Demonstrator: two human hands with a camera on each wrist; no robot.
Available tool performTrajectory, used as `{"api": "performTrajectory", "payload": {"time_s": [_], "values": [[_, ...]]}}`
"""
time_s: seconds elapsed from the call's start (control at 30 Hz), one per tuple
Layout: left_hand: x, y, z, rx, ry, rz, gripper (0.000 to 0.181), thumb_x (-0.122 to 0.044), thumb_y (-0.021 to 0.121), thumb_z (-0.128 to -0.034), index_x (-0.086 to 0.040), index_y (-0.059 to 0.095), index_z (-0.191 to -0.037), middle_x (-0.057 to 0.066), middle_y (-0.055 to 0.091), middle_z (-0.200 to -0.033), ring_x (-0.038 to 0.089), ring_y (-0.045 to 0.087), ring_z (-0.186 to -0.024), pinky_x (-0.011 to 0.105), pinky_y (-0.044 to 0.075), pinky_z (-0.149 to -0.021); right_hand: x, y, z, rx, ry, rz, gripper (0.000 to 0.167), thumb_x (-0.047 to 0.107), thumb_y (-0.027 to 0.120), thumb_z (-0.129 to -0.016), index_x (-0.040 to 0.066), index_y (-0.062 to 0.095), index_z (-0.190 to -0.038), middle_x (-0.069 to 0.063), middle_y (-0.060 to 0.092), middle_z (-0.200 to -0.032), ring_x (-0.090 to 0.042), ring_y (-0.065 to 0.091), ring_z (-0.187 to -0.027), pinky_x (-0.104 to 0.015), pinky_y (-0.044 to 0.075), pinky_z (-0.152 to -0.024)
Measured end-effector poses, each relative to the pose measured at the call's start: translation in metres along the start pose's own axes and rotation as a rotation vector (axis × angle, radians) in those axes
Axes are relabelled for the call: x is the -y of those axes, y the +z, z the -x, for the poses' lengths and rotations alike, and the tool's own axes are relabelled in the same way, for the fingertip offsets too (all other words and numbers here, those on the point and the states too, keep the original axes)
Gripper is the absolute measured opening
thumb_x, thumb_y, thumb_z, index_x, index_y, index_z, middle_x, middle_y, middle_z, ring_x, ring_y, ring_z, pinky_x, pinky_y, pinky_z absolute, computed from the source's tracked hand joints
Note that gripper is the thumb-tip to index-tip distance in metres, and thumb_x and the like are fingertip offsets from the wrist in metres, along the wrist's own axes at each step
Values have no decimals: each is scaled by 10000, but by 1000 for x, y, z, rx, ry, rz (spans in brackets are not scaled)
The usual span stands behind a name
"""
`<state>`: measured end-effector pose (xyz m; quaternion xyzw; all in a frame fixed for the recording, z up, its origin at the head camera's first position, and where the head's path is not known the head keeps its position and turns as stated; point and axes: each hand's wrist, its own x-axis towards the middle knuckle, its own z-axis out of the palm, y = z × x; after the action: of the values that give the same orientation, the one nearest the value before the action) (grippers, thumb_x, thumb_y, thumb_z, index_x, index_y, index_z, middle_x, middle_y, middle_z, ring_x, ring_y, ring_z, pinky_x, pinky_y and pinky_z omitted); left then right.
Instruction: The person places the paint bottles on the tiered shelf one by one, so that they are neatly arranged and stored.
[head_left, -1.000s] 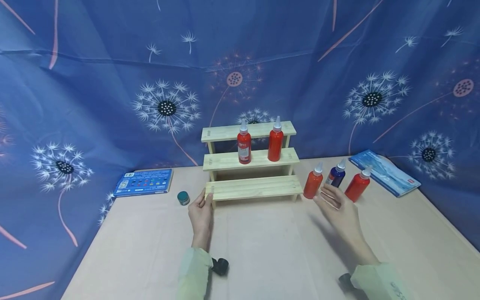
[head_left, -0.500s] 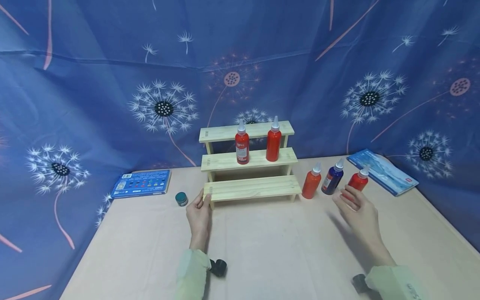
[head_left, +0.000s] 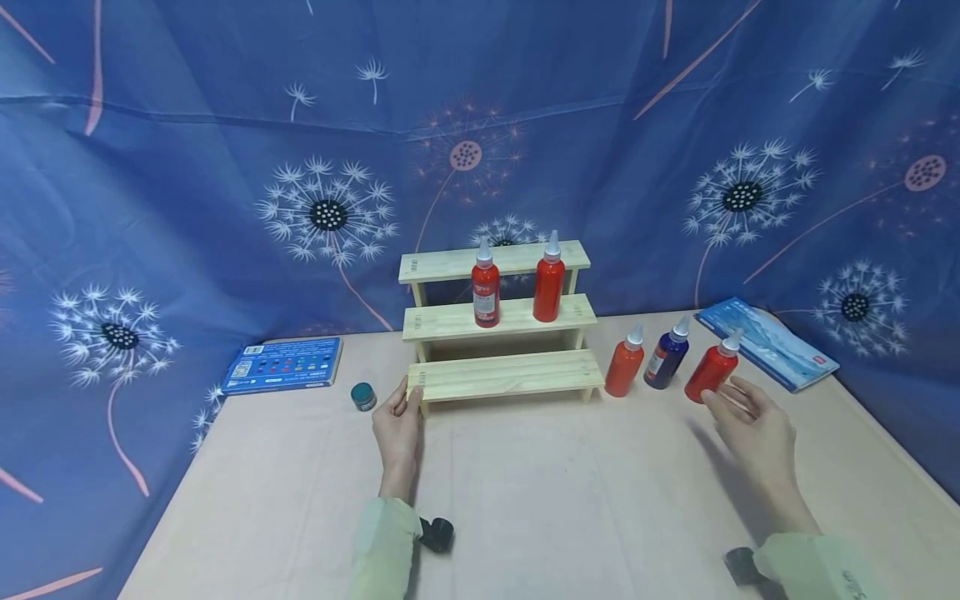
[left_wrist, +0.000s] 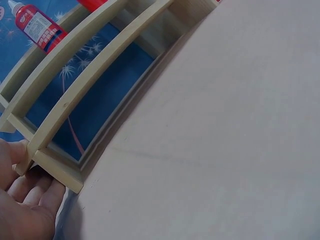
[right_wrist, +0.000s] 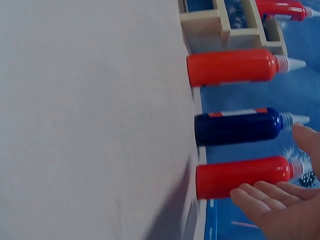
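Observation:
A three-step wooden display stand point(head_left: 506, 377) stands mid-table, two red squeeze bottles on its middle step. My left hand point(head_left: 397, 433) pinches the left end of the lowest step; in the left wrist view the thumb lies on the board and the fingers point(left_wrist: 47, 197) are under it. To the right of the stand are an orange-red bottle point(head_left: 624, 367), a dark blue bottle point(head_left: 666, 360) and a red bottle point(head_left: 711, 372), all upright with pointed nozzles. My right hand point(head_left: 757, 433) is beside the red bottle, fingers apart from the thumb; whether they touch it I cannot tell.
A small jar with a teal lid point(head_left: 363, 397) is left of the stand. Blue flat boxes or books lie at the back left point(head_left: 283, 365) and back right point(head_left: 768, 343). A blue dandelion-print curtain point(head_left: 600, 167) hangs behind the table.
My right hand has moved rightward, from in front of the blue bottle to beside the red one. The left hand keeps its hold on the stand. The bottles stay in place.

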<state>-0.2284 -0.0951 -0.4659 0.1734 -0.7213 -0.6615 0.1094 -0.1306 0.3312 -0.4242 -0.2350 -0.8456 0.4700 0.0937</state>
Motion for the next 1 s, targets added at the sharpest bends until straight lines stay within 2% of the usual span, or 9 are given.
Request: {"api": "performTrajectory", "payload": {"time_s": [0.1,0.23,0.37,0.47,0.57,0.7,0.83,1.0], "values": [[0,-1,0,-4,-6,-11,418,-187,652,-949,-79,569,-1344,144,550,-1369,287,532,-1271,292,524,-950,-2,-4,-7,-22,21,-2,863,539,550,-936,83,169,-1562,-237,358,-1523,-457,419,-1324,-248,558,-830],[-1,-2,-1,-6,-6,-16,419,-201,654,-948,-87,572,-1342,142,555,-1363,287,532,-1272,305,525,-954,-2,-7,-19,-38,9,-10,872,531,549,-940,83,139,-1566,-233,319,-1545,-452,381,-1353,-395,444,-1007],[0,-2,-1,-7,-7,-12,416,-205,656,-947,-91,576,-1339,133,553,-1367,284,507,-1299,317,515,-975,-2,-6,-31,-28,1,-20,883,511,555,-945,75,105,-1566,-247,268,-1559,-468,334,-1372,-553,353,-1070],[1,-1,-1,-2,-12,-6,419,-204,654,-948,-93,571,-1344,125,544,-1381,281,479,-1327,315,506,-988,-4,-4,-39,-33,-13,-15,858,472,569,-951,72,121,-1565,-257,281,-1548,-475,351,-1357,-469,365,-1073],[1,-1,-1,-7,-22,3,425,-208,653,-949,-97,566,-1350,118,540,-1391,276,466,-1339,306,502,-992,-4,1,-48,-26,-15,-22,849,443,579,-955,67,121,-1564,-261,281,-1545,-480,350,-1355,-471,365,-1077],[2,-3,-1,-23,-30,16,427,-202,658,-944,-98,566,-1349,118,539,-1391,278,472,-1335,308,503,-990,1,7,-61,-5,-3,-29,850,433,585,-956,68,117,-1564,-255,275,-1547,-477,334,-1365,-571,332,-1094],[2,-2,-1,-40,-25,36,421,-186,667,-938,-93,576,-1339,121,547,-1383,281,483,-1324,319,507,-983,2,10,-64,1,18,1,799,436,578,-959,48,203,-1549,-256,330,-1524,-468,364,-1356,-575,350,-1091],[1,1,-1,-29,-3,46,418,-171,671,-935,-72,581,-1330,126,567,-1355,266,528,-1280,319,519,-968,-3,9,-61,-11,60,42,743,416,566,-969,38,261,-1531,-254,378,-1500,-457,399,-1337,-573,384,-1066]]}}
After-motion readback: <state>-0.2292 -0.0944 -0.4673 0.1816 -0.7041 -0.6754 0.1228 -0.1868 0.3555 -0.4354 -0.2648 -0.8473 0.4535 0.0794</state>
